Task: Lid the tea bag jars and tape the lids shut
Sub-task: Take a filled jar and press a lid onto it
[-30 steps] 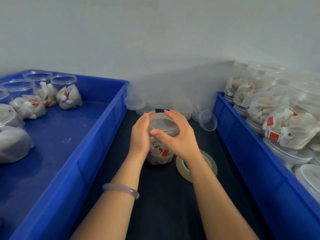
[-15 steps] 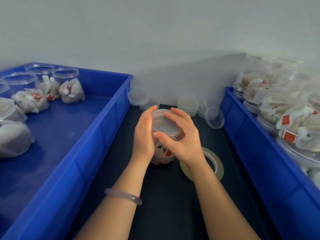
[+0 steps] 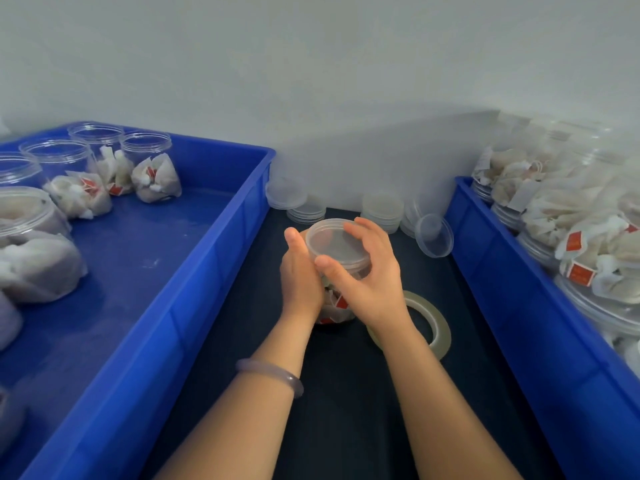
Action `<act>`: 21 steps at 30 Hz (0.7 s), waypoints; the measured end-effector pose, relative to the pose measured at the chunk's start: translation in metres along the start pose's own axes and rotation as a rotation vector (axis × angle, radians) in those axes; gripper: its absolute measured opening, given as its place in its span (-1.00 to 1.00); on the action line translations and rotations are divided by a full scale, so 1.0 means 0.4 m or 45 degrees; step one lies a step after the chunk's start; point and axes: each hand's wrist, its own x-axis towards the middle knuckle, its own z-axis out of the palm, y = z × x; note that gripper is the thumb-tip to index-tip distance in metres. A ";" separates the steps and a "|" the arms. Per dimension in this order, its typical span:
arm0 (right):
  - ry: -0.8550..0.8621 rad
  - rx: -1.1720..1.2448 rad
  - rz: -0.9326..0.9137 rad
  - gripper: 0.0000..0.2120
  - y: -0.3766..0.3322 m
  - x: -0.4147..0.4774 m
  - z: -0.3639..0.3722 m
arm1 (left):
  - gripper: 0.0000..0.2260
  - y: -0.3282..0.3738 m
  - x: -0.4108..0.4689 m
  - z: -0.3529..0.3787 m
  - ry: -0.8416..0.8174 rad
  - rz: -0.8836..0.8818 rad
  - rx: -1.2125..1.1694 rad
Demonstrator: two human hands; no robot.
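Note:
A clear jar [image 3: 337, 306] with tea bags inside stands on the dark table between two blue bins. A translucent lid [image 3: 334, 242] sits on its mouth. My left hand [image 3: 299, 275] wraps the jar's left side, thumb up beside the lid. My right hand [image 3: 372, 271] curls over the lid's near and right rim, thumb on its front edge. A roll of clear tape [image 3: 427, 323] lies flat just right of the jar, partly under my right wrist.
The left blue bin [image 3: 194, 292] holds several open jars [image 3: 149, 164] of tea bags. The right blue bin [image 3: 512, 299] is piled with lidded jars [image 3: 588, 258]. Stacks of spare lids [image 3: 382, 207] and one loose lid [image 3: 434, 235] sit by the wall.
Both hands have stayed around the jar top; my right fingers have shifted round the lid's rim, and the camera has tilted slightly so the scene sits lower.

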 end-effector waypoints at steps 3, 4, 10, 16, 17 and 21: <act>-0.189 -0.051 0.023 -0.45 -0.007 -0.013 -0.032 | -0.43 0.005 -0.002 0.005 0.057 0.039 0.015; -0.234 -0.127 0.036 -0.45 -0.010 -0.011 -0.048 | -0.44 0.005 0.000 0.004 0.053 0.058 0.025; -0.542 -0.689 0.122 -0.20 -0.083 0.069 -0.089 | -0.44 -0.001 -0.003 -0.006 0.001 0.046 0.066; -0.340 -0.655 -0.030 -0.50 -0.103 0.046 -0.027 | -0.45 0.006 -0.009 -0.002 0.030 -0.003 0.072; -0.274 -0.760 -0.011 -0.48 -0.106 0.037 -0.011 | -0.46 0.007 -0.008 0.002 0.047 -0.024 0.074; -0.499 -0.959 0.035 -0.36 -0.112 0.042 -0.016 | -0.44 0.003 0.003 -0.005 -0.025 -0.072 0.149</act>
